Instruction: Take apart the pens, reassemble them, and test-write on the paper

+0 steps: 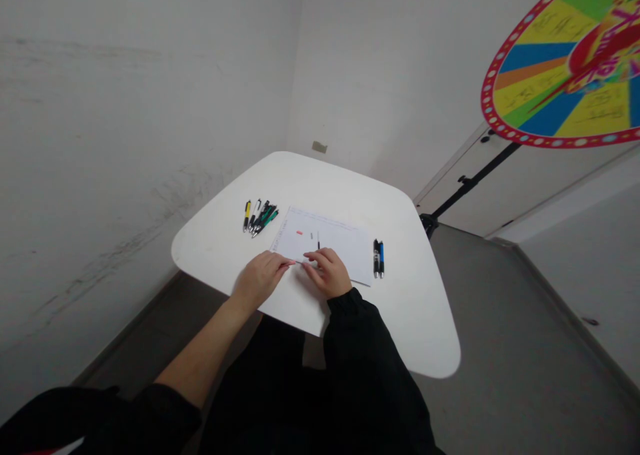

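Observation:
My left hand (261, 276) pinches one end of a thin, dark, stick-like pen part (299, 262) above the near edge of a white paper sheet (350, 250). From the other side, my right hand (330, 273) closes its thumb and fingers around the opposite end. The part is too small to make out fully, and fingertips hide much of it. Just beyond my right hand lies a slim pen refill (319, 242). A small red piece (299, 232) and a tiny grey piece (311, 236), perhaps a spring, rest on the paper.
Several pens (263, 218) with yellow, white, black and green barrels lie in a group on the left of the white table (320, 178). Two pens (379, 259), black and blue, lie right of the paper. A colourful prize wheel (555, 75) stands beyond the table's right side.

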`<state>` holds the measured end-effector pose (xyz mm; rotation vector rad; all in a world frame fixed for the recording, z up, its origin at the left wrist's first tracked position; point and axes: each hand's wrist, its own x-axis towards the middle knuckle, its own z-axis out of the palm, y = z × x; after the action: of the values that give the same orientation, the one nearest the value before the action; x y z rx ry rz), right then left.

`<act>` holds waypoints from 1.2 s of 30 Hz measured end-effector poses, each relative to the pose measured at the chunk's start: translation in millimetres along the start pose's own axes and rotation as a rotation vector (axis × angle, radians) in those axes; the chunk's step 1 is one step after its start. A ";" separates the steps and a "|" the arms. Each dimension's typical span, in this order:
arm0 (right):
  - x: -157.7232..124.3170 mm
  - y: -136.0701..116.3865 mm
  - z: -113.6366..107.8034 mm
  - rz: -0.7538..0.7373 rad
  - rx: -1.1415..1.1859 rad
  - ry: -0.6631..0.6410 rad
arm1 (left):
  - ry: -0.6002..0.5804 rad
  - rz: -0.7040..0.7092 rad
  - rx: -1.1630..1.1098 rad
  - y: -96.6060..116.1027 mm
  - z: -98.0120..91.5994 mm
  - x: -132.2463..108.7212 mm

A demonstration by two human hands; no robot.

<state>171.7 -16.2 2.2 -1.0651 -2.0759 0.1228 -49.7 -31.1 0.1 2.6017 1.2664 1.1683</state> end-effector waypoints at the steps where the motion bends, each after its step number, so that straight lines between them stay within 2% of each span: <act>1: -0.3 -2.6 1.3 -0.031 0.022 -0.008 | -0.006 0.007 -0.007 -0.5 0.5 -0.2; 6: -1.8 -8.7 10.3 -0.115 0.050 -0.059 | -0.068 0.035 -0.042 -0.4 1.5 -0.6; 11: -3.1 -4.3 11.9 -0.060 0.042 -0.039 | -0.073 -0.025 -0.060 0.7 0.2 -0.8; 15: -5.9 1.7 3.9 0.037 0.063 0.062 | 0.025 -0.169 -0.190 -4.8 -0.6 -0.9; 18: -9.6 5.6 -2.5 0.104 0.059 0.110 | 0.121 -0.344 -0.378 -9.8 -1.0 -0.6; 21: -13.2 7.8 -5.4 0.143 0.038 0.103 | 0.186 -0.500 -0.562 -12.4 -0.4 -0.7; 24: -15.3 8.5 -4.9 0.158 0.005 0.075 | 0.229 -0.584 -0.704 -13.1 1.2 -1.5; 28: -15.3 6.1 -2.2 0.123 -0.031 0.004 | 0.284 -0.643 -0.796 -13.5 2.1 -2.0; 32: -15.2 -1.1 0.9 0.049 -0.030 -0.058 | 0.341 -0.623 -0.854 -13.6 2.1 -1.6; 36: -16.8 -8.5 3.6 0.052 -0.011 -0.091 | 0.406 -0.600 -0.882 -12.6 3.1 -0.6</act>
<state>169.5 -33.0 -6.9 -1.1394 -2.1324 0.1884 -56.4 -22.1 -6.5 1.2989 1.0797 1.6349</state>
